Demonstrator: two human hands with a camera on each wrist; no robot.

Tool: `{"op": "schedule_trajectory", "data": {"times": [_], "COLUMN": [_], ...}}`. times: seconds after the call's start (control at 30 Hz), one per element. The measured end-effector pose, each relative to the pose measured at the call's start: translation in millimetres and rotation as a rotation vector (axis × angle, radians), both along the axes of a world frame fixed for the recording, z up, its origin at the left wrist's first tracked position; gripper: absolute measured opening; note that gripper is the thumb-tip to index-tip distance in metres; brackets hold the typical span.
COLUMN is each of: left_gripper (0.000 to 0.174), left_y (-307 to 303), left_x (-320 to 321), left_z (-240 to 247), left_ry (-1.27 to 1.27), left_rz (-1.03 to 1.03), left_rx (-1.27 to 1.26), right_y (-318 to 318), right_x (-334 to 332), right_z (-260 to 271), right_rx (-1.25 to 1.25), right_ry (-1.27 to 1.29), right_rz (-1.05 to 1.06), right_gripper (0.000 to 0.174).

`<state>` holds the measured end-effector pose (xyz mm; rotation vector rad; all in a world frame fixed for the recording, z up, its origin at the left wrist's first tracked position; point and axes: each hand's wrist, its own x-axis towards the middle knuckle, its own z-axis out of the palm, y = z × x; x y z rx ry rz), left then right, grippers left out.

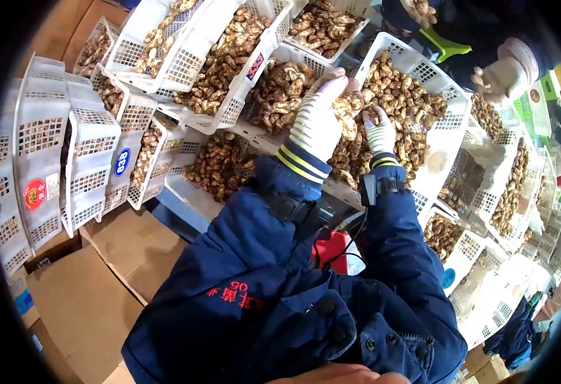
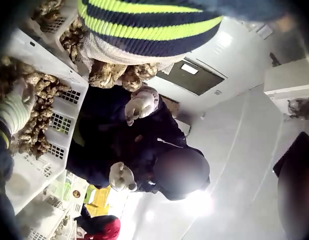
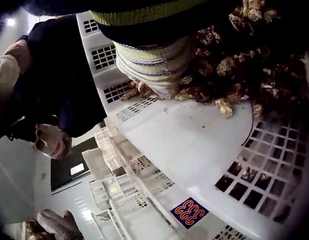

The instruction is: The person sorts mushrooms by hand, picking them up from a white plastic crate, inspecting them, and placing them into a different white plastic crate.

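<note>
My left hand point(image 1: 316, 131), in a striped knit glove, is raised over the crates and grips a clump of brown, knobbly mushrooms point(image 1: 346, 115). Below the glove in the left wrist view, the held mushrooms point(image 2: 122, 76) bulge out past the fingers. My gloved right hand point(image 1: 381, 136) reaches down into a white perforated crate point(image 1: 443, 168) heaped with loose mushrooms point(image 1: 405, 96). Its fingers touch the pile in the right wrist view, near the mushrooms point(image 3: 209, 95) beside a bare white patch of crate; I cannot tell whether they pinch any.
Stacked white crates point(image 1: 40, 128) stand at the left, with more crates point(image 1: 485, 192) at the right. Cardboard boxes point(image 1: 88, 288) lie at the lower left. Across the crates, another person's gloved hand point(image 1: 507, 70) hangs near a green tool-like piece point(image 1: 445, 46).
</note>
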<state>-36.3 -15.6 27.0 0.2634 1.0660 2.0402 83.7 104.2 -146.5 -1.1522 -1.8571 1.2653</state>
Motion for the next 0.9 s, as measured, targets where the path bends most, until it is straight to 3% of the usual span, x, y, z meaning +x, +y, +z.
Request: {"op": "schedule_trajectory", "data": {"times": [0.03, 0.07, 0.13, 0.2, 0.33, 0.4, 0.47, 0.53, 0.6, 0.67, 0.73, 0.87, 0.9], "left_gripper": [0.029, 0.029, 0.029, 0.029, 0.029, 0.029, 0.029, 0.029, 0.028, 0.028, 0.022, 0.011, 0.009], "left_y": [0, 0, 1, 2, 1, 1, 1, 2, 3, 2, 6, 13, 12], "left_x": [-1, -3, -4, -5, -4, -4, -6, -5, -5, -4, -6, -11, -12], "left_z": [1, 2, 7, 10, 6, 4, 1, -5, -15, -2, -9, 3, 4], "left_ry": [-0.005, -0.076, -0.230, -0.394, -0.209, -0.245, -0.155, -0.058, -0.065, -0.017, -0.235, -0.426, -0.455], "left_rz": [0.002, -0.010, -0.023, -0.022, -0.032, -0.041, -0.032, -0.025, -0.031, -0.027, 0.017, 0.191, 0.145], "left_rx": [0.006, 0.024, 0.052, 0.073, 0.053, 0.052, 0.038, 0.011, -0.009, -0.046, 0.049, 0.065, 0.004], "right_y": [-3, -10, -20, -36, -45, -35, -33, -29, -26, -26, -23, -20, -18], "right_x": [8, 8, 6, 2, -9, -3, -2, -2, 7, 12, 17, 23, 22], "right_z": [2, 5, 12, 22, 26, -38, -36, -27, 20, 50, 62, 86, 92], "right_rx": [0.011, 0.025, 0.107, 0.176, 0.039, 0.092, 0.063, -0.292, -0.851, -1.123, -1.251, -1.106, -1.143], "right_ry": [-0.178, -0.133, -0.492, -0.523, -0.674, -0.506, -0.291, 0.253, 0.456, 0.679, 0.952, 0.881, 0.957], "right_rz": [0.051, 0.110, 0.284, 0.398, 0.442, 0.375, 0.283, 0.149, -0.011, -0.148, -0.046, -0.185, -0.202], "right_gripper": [0.036, 0.039, 0.045, 0.059, 0.069, 0.058, 0.050, 0.034, 0.033, 0.039, 0.040, 0.039, 0.037]}}
